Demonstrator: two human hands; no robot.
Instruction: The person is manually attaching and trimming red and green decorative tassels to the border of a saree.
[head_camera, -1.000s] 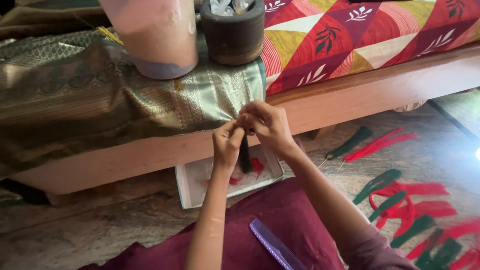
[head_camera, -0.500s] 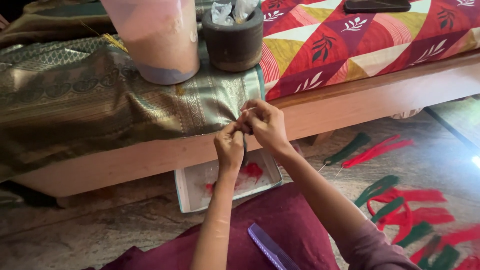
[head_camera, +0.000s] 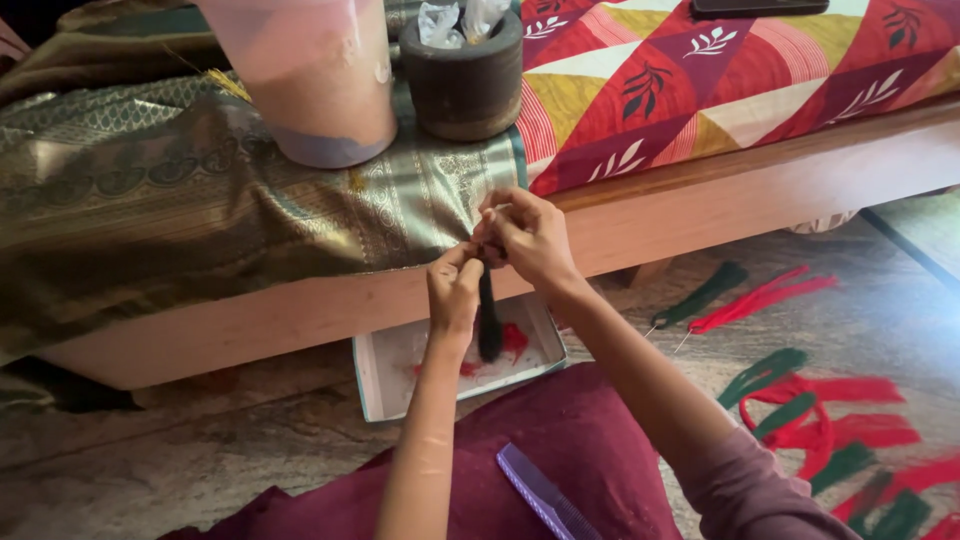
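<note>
1. The left hand (head_camera: 455, 290) and the right hand (head_camera: 527, 240) meet at the edge of the green and gold cloth (head_camera: 200, 190); the fingertips of both pinch the top of a dark green tassel (head_camera: 489, 318), which hangs straight down between them.
2. Right below the tassel, a shallow white box (head_camera: 385, 370) lies on the floor, half tucked under the wooden bed frame (head_camera: 700, 200), with red thread scraps (head_camera: 512, 340) inside.
3. On the cloth behind the hands stand a tall pinkish container (head_camera: 320, 80) and, just beside it, a dark round pot (head_camera: 465, 75) stuffed with clear plastic.
4. A quilt of red, yellow and white triangles (head_camera: 720, 70) covers the bed to the right; a flat dark object (head_camera: 760, 6) lies at its top edge.
5. A purple comb (head_camera: 545, 495) rests on the maroon fabric (head_camera: 560, 440) over the lap.
6. Finished red and green tassels (head_camera: 810, 410) lie scattered on the floor to the right, well apart from the hands.
</note>
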